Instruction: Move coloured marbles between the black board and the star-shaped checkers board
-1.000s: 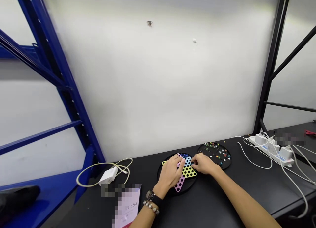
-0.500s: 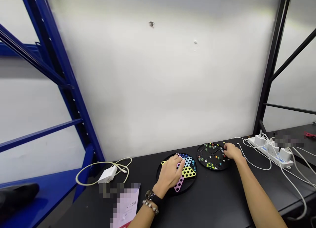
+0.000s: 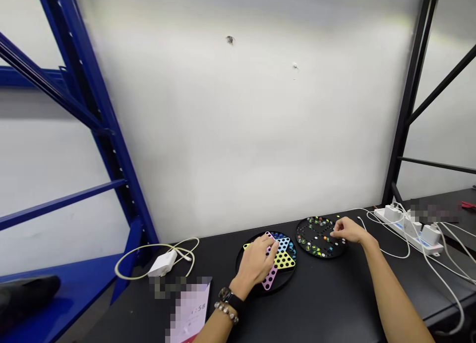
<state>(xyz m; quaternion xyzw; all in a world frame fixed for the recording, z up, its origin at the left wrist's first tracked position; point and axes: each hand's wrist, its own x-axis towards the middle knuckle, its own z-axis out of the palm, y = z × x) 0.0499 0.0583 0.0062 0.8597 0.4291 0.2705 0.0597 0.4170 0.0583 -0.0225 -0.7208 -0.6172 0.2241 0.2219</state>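
My left hand (image 3: 257, 257) rests with its fingers stretched over a star-shaped Chinese checkers board (image 3: 284, 260) with pink, yellow and light blue points full of black holes. That star sits in a round black tray (image 3: 281, 285), and blue marbles (image 3: 293, 252) show along its right side. To the right lies a second round black board (image 3: 309, 232) with green, yellow, orange and white marbles round it. Above its right side, my right hand (image 3: 348, 230) has thumb and fingertips pinched together. What the pinch holds is too small to make out. An orange marble (image 3: 325, 238) lies just left of these fingertips.
A white power strip (image 3: 409, 231) with plugged adapters and white cables stands at the right. Left of the boards lie a white charger (image 3: 162, 263) with a looped cable and a tablet-like screen (image 3: 195, 308). A blue rack post (image 3: 122, 169) rises at the left, before a white wall.
My right hand has moved left, from the right rim of the second board to over its marbles, fingertips now pinched. My left hand stays on the star board.
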